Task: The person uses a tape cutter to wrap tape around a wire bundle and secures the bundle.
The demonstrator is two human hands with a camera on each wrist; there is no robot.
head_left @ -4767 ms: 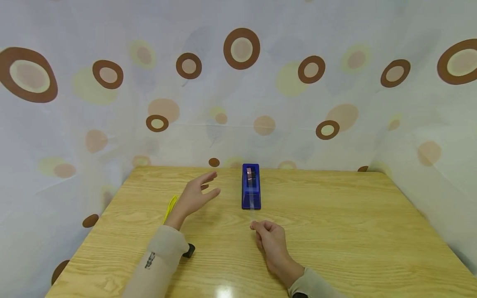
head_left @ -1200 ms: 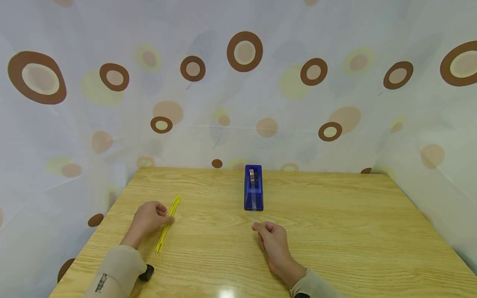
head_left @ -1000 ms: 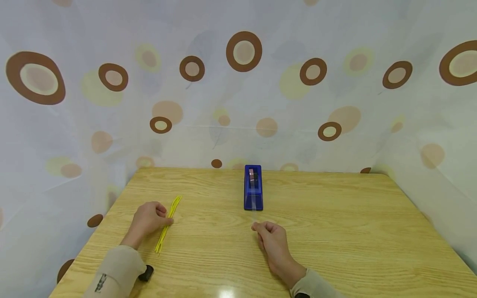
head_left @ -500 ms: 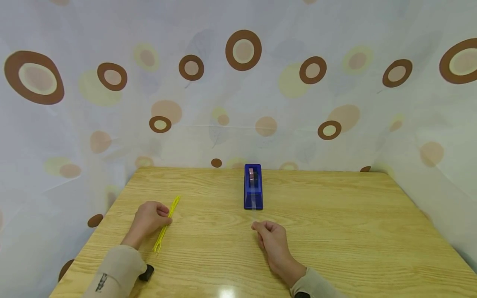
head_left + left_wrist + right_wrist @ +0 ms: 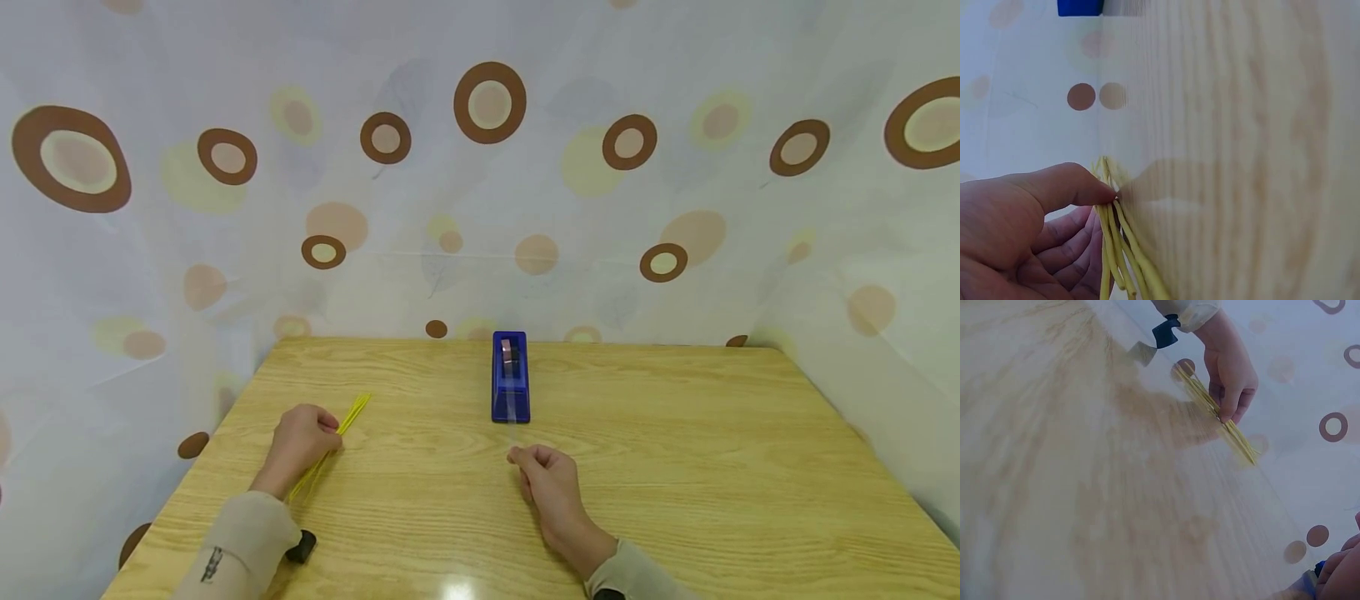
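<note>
My left hand (image 5: 298,443) pinches a bundle of thin yellow cords (image 5: 356,410) between thumb and fingers at the left of the table. In the left wrist view the thumb presses on the cords (image 5: 1124,250), whose loose strands fan out below it. With thumb and forefinger my right hand (image 5: 551,493) pinches the free end of a clear tape strip (image 5: 512,435). That strip runs back to a blue tape dispenser (image 5: 498,402) at the back middle. A corner of the right hand (image 5: 1342,575) shows in the right wrist view; its fingertips are partly hidden there.
The wood-grain table (image 5: 675,442) stretches to the right of both hands. Behind it and at its sides hangs a pale curtain (image 5: 585,275) with a circle print. A black band piece (image 5: 302,547) sticks out from my left wrist.
My left hand has come from near the dispenser to the yellow cords and taken hold of them. Lately the bundle has turned, its near end swinging left. The right hand holds still.
</note>
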